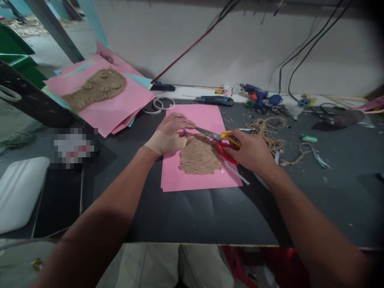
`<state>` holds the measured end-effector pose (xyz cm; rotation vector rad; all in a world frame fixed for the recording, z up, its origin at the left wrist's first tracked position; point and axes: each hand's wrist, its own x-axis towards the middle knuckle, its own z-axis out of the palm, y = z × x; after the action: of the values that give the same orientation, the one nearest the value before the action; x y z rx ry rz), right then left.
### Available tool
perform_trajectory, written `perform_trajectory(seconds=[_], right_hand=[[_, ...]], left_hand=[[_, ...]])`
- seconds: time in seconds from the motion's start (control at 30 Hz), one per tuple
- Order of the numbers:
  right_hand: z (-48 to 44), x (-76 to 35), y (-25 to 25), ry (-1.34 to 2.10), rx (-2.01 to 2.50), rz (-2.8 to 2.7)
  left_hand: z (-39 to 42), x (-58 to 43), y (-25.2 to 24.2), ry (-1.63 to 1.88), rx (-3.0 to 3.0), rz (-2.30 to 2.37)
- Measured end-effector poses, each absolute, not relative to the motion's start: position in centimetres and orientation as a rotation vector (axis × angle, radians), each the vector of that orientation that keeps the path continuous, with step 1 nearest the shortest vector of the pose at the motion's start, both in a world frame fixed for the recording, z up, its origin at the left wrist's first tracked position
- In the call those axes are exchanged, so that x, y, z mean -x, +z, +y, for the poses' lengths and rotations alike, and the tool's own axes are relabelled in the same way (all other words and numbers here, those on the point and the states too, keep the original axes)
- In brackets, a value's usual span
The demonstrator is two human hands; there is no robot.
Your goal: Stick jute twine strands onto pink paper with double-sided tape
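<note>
A pink paper sheet (207, 120) lies on the dark table (192, 212) with a patch of glued jute twine (200, 157) on it. My left hand (173, 127), its wrist wrapped in a beige bandage, rests on the sheet at the patch's upper left edge with fingers curled, pinching something small I cannot make out. My right hand (250, 151) grips red and yellow scissors (220, 141). Their blades point left toward my left hand's fingers, just above the patch.
A stack of pink sheets with another jute piece (99, 89) lies at the back left. Tape rolls (162, 104), a blue cutter (214, 100), a blue glue gun (255, 95) and loose twine (270, 132) sit along the back. Cables hang on the wall.
</note>
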<state>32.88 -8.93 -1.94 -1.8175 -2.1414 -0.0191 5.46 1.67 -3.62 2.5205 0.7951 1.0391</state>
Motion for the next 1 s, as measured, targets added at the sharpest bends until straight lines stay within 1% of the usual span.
perform_trajectory(seconds=[0.23, 0.37, 0.5, 0.6, 0.67, 0.73, 0.77, 0.83, 0.9, 1.0], right_hand=[[-9.1, -32.7, -1.6, -0.035, 1.811, -2.133], [-8.8, -33.5, -1.8, -0.058, 1.914, -1.948], [-8.3, -35.4, -2.5, -0.067, 2.095, -1.718], [-8.1, -36.4, -2.6, -0.095, 2.180, -1.704], [-8.1, -36.3, -2.3, -0.182, 2.132, -1.745], [-8.3, -35.5, -1.8, -0.239, 1.976, -1.788], [-8.4, -34.8, -1.6, -0.201, 1.885, -1.801], [-8.7, -33.2, -1.3, 0.018, 1.730, -1.780], [-9.1, -31.3, -1.5, 0.311, 1.606, -1.711], [-9.4, -29.2, -2.3, 0.898, 1.379, -1.483]], left_hand=[[0.8, -5.3, -2.9, 1.134, -2.285, 0.856], [0.7, -5.0, -2.8, 1.137, -2.186, 0.856], [1.0, -5.1, -3.3, 1.110, -2.269, 0.829], [1.0, -5.5, -3.4, 1.075, -2.393, 0.797], [0.8, -6.0, -3.3, 1.028, -2.472, 0.785], [0.3, -6.4, -3.0, 1.027, -2.482, 0.774], [0.0, -6.6, -2.9, 1.029, -2.472, 0.726], [-0.7, -6.9, -2.4, 0.975, -2.407, 0.618], [-1.3, -7.2, -1.9, 0.865, -2.308, 0.551], [-2.0, -7.4, -1.2, 0.781, -2.190, 0.478]])
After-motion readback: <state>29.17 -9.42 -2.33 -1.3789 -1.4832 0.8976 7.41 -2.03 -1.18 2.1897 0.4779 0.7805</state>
